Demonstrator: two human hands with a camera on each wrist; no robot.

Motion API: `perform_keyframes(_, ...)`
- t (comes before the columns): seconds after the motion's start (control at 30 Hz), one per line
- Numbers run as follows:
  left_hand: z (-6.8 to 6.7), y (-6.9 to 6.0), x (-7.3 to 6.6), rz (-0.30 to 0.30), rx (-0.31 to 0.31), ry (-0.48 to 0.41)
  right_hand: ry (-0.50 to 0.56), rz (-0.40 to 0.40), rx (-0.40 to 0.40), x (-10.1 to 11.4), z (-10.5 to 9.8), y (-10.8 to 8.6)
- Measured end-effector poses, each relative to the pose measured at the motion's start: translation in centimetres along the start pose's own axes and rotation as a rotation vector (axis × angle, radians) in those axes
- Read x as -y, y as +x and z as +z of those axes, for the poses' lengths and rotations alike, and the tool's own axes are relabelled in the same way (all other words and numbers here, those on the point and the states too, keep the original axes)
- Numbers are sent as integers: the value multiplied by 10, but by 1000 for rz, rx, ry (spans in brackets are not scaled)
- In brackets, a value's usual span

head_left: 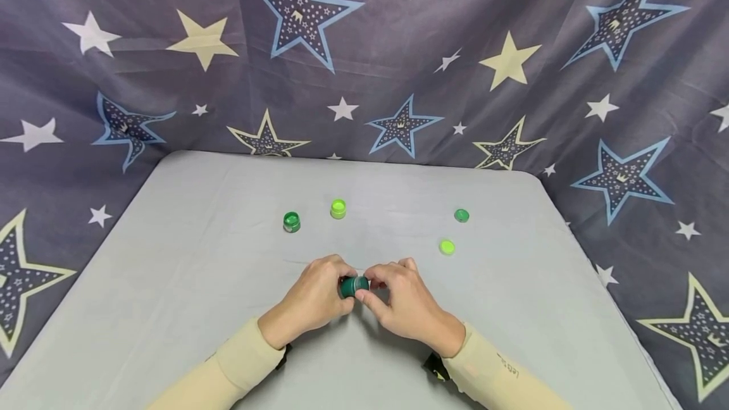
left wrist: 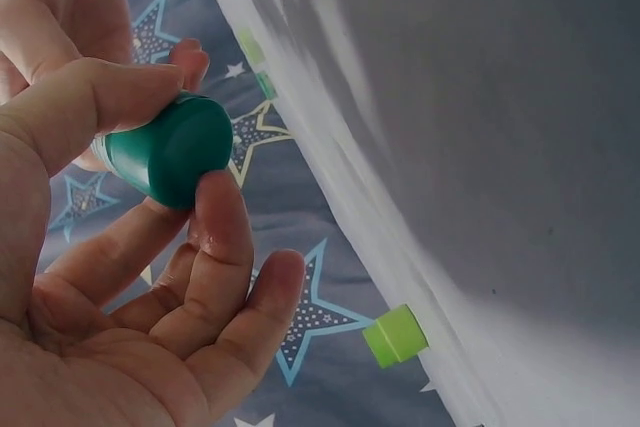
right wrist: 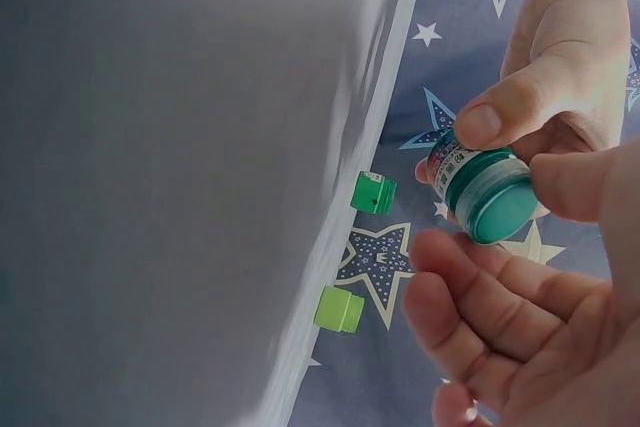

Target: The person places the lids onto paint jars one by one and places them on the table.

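A small dark teal-green jar (head_left: 348, 286) is held sideways between both hands above the table. The left hand (head_left: 316, 293) grips its base between thumb and fingers; in the left wrist view the jar's rounded green bottom (left wrist: 180, 152) faces the camera. At the jar's other end, the right hand (head_left: 407, 302) has its thumb and fingertips at the lid. The right wrist view shows a printed label on the jar (right wrist: 462, 169) and its teal lid (right wrist: 503, 211), with the right thumb against the lid's edge.
Farther back on the grey table (head_left: 228, 258) stand an open green jar (head_left: 292, 223) and an open lime jar (head_left: 338, 209). Toward the right lie a green lid (head_left: 462, 215) and a lime lid (head_left: 447, 247). A star-patterned cloth (head_left: 364, 49) hangs behind the table.
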State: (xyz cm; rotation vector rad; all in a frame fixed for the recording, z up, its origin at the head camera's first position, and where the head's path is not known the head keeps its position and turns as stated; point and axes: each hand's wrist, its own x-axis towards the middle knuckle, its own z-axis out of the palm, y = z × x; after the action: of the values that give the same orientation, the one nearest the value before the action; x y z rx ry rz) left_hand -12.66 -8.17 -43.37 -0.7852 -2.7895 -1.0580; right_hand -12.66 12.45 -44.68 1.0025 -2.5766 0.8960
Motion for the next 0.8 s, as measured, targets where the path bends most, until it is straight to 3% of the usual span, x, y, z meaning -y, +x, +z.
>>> perform_keyframes(0.8,0,-1,1,21,-2,-14,-35,57,31,0,1,2)
